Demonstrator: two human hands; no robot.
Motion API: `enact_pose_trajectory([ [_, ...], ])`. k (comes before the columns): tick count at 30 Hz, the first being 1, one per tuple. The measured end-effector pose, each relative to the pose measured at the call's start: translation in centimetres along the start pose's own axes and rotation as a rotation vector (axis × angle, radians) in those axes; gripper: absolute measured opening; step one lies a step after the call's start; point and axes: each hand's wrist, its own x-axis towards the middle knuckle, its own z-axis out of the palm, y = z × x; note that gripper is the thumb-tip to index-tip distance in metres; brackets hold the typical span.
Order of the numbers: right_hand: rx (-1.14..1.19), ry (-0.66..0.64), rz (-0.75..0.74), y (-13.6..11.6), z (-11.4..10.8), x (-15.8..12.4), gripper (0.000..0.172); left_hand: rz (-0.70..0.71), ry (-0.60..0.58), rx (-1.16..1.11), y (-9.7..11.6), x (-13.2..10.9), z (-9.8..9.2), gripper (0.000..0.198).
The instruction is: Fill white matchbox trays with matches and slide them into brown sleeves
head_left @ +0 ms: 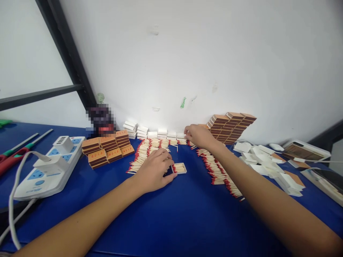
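In the head view my left hand (155, 166) rests on the blue table, its thumb and fingers closed about the left end of a small white matchbox tray (182, 170). Red-tipped matches lie inside that tray. Beyond it, my right hand (199, 135) reaches to the back, fingertips bent together beside white trays and loose matches; what they pinch, if anything, is hidden. A wide pile of red-headed matches (146, 150) spreads behind my left hand. Another band of matches (214, 167) runs under my right forearm. White trays (162, 133) stand in stacks along the wall.
Closed brown matchboxes (107, 148) are stacked at left, with a taller stack (230, 128) at back right. Loose white trays (264, 159) lie heaped on the right. A power strip (53, 171) with plugs and white cables occupies the left, near red-handled tools (16, 153).
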Motion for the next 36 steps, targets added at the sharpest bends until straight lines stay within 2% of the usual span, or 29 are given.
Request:
enact_pose_trajectory([
  [3, -0.005, 0.049, 0.043, 1.9, -1.6, -1.3, 0.019, -0.012, -0.023, -0.002, 0.1, 0.0, 0.1, 0.024],
  [6, -0.049, 0.156, 0.098, 4.0, -3.0, -2.2, 0.021, -0.013, -0.023, -0.008, 0.1, 0.0, 0.1, 0.023],
  [9, -0.165, 0.114, 0.105, 5.1, -3.4, -2.3, 0.024, -0.004, -0.01, -0.014, 0.0, 0.0, 0.1, 0.022],
  [13, -0.319, 0.002, 0.059, 4.7, -2.9, -2.1, 0.032, 0.003, 0.003, -0.022, -0.1, 0.0, 0.1, 0.022],
  [18, -0.474, -0.069, -0.015, 3.7, -3.2, -2.4, 0.052, -0.005, -0.011, -0.004, -0.1, 0.0, 0.1, 0.021],
  [24, -0.565, -0.056, -0.071, 3.3, -4.8, -2.2, 0.035, 0.002, 0.006, -0.011, -0.2, 0.0, 0.2, 0.021],
  [28, -0.541, 0.016, -0.123, 2.4, -6.2, -4.1, 0.035, 0.006, 0.016, 0.005, -0.1, 0.2, -0.2, 0.021],
  [31, -0.438, 0.063, -0.218, 0.7, -5.6, -7.2, 0.041, 0.009, 0.026, 0.027, -0.2, 0.4, -0.6, 0.022],
  [36, -0.283, 0.087, -0.409, -1.9, -1.4, -12.4, 0.042, -0.018, 0.092, 0.05, -0.7, 0.5, -0.8, 0.026],
])
